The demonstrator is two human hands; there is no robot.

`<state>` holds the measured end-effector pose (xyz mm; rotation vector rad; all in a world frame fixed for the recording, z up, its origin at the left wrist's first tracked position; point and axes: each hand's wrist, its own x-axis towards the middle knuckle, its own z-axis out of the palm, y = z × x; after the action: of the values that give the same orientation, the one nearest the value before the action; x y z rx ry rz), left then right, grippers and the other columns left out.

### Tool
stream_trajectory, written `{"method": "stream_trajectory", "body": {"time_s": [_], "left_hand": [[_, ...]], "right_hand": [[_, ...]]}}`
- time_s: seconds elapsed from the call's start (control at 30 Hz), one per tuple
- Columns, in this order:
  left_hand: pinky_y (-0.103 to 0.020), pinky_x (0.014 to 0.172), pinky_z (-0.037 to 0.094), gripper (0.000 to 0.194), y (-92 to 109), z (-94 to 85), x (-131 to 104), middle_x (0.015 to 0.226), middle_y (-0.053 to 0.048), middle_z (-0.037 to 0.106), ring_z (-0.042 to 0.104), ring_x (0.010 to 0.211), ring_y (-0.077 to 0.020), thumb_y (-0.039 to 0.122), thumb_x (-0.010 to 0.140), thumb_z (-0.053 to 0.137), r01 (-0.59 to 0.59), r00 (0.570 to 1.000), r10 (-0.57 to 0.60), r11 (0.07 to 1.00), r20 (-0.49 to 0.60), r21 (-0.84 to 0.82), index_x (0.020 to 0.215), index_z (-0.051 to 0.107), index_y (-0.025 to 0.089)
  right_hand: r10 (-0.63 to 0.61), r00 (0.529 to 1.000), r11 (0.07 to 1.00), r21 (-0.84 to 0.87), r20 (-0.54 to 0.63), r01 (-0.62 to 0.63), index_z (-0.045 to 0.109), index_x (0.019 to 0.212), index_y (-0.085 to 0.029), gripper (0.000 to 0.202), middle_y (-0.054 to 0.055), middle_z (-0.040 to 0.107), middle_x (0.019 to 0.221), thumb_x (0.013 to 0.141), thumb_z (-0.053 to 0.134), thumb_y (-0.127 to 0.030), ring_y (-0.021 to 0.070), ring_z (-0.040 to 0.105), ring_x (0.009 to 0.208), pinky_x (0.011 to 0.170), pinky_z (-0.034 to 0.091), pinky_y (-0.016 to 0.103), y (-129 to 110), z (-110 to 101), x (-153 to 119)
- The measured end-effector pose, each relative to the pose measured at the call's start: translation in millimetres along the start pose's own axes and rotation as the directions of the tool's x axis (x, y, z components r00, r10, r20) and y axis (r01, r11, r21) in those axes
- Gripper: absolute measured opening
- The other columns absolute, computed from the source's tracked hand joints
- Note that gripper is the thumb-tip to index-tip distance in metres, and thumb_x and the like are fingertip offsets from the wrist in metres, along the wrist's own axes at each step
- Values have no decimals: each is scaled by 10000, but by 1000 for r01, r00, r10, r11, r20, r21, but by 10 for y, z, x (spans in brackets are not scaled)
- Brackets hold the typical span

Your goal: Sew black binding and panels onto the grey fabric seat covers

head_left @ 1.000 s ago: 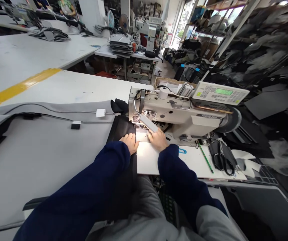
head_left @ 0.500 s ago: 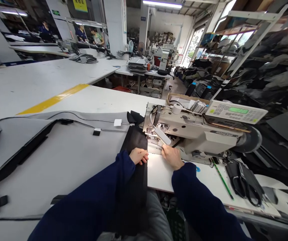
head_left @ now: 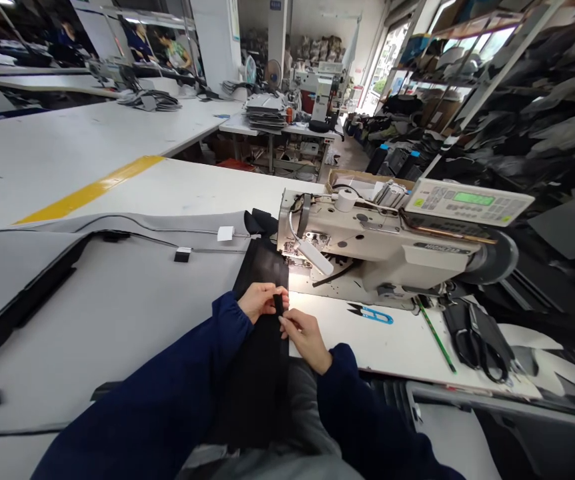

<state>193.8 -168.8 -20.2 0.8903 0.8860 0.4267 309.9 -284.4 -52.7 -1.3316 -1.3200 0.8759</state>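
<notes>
My left hand [head_left: 262, 300] pinches a small black strip [head_left: 278, 305] just above the edge of the black fabric band [head_left: 260, 347]. The fingertips of my right hand [head_left: 305, 333] close on the lower end of the same strip. The band borders a large grey fabric panel [head_left: 157, 313] spread out on the left. Beyond my hands stands the sewing machine [head_left: 367, 247], its needle area lit. Blue thread snips [head_left: 371, 314] lie on the white table right of my right hand.
A green pencil [head_left: 437, 337] and black scissors [head_left: 477, 343] lie at the right. The machine's control panel [head_left: 470, 200] sits above them. White tables [head_left: 57, 147] extend behind, with stacked grey pieces [head_left: 265, 110]. People sit at the far left.
My right hand has moved from the machine bed to my left hand, and both now hold the black strip. The blue snips, mostly hidden before, show fully. The view has shifted slightly.
</notes>
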Motion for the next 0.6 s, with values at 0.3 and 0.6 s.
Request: {"method": "stream_trajectory", "body": {"time_s": [0.3,0.6], "left_hand": [[-230,697,534,198,-52,69,5,768,-87,682,681,725,-164,267,787,675,-91,993,90,996,-82,-2,820,634,76],[-201,610,482,623,-133,76,-13,881,-75,670,618,628,-99,645,601,718,-109,994,110,993,-10,48,908,644,108]], "right_hand": [[265,964,946,188,27,-265,561,695,-162,321,-65,499,480,827,564,-455,43,404,358,371,320,163,41,-46,-22],[244,968,947,233,-66,-223,540,665,-165,351,-72,485,440,814,570,-482,44,375,317,325,270,171,69,-15,230]]}}
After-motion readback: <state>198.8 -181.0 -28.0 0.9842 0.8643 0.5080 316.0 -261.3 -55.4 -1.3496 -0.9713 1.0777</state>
